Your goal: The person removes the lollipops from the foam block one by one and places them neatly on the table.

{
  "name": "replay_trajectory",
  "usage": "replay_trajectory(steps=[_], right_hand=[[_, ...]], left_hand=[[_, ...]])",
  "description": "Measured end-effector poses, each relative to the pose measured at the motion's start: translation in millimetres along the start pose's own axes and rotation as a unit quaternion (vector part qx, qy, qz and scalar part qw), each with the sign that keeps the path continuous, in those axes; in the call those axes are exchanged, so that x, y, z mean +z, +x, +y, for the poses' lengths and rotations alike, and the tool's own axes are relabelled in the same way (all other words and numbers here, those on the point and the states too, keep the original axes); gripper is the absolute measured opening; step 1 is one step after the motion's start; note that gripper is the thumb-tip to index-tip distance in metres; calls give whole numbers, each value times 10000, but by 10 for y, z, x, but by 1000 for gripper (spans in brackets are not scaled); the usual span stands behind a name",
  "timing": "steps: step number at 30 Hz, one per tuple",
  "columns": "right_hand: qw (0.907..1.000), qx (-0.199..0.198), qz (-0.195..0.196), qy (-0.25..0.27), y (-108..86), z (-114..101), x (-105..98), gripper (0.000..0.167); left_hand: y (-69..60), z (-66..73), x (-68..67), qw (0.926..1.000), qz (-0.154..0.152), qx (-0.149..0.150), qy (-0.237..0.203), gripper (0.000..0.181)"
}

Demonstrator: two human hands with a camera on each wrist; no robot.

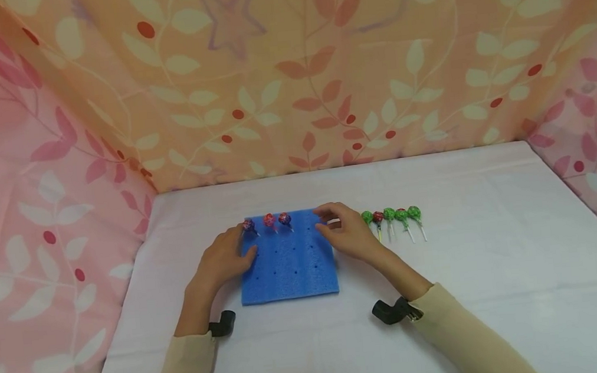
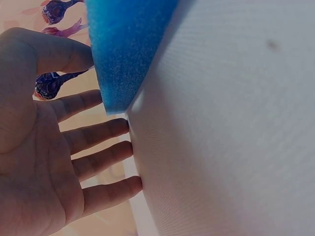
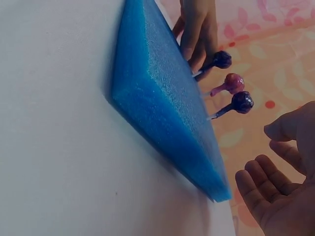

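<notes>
A blue foam board (image 1: 285,282) with rows of small holes lies on the table. Three wrapped lollipops stand along its far edge: a dark purple one (image 1: 249,225), a pink-red one (image 1: 269,220) and another dark purple one (image 1: 285,218). My left hand (image 1: 224,255) rests at the board's left edge, its thumb over the top surface and its fingers fairly straight in the left wrist view. By the far right corner my right hand (image 1: 349,232) hovers with fingers loosely bent. Nothing shows between its thumb and fingers (image 3: 258,191) in the right wrist view.
Right of the board, beyond my right hand, several lollipops lie in a row on the white tablecloth (image 1: 471,266): green ones (image 1: 414,212) and a dark red one (image 1: 378,217). Patterned cloth walls (image 1: 322,89) enclose the table at the back and sides.
</notes>
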State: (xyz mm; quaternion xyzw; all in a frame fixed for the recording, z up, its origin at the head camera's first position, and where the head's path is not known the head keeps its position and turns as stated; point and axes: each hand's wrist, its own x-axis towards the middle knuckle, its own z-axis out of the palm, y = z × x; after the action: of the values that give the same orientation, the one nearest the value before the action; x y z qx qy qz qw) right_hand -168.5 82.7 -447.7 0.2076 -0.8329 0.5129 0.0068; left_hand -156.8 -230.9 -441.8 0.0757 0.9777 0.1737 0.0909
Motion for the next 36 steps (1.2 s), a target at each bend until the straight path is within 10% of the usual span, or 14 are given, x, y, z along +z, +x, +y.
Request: replay_trajectory(steps=[36], right_hand=[[9990,-443,-104,3,266,16,398,35]], left_hand=[[-9,33,-14,10000,19,-38,41,74]])
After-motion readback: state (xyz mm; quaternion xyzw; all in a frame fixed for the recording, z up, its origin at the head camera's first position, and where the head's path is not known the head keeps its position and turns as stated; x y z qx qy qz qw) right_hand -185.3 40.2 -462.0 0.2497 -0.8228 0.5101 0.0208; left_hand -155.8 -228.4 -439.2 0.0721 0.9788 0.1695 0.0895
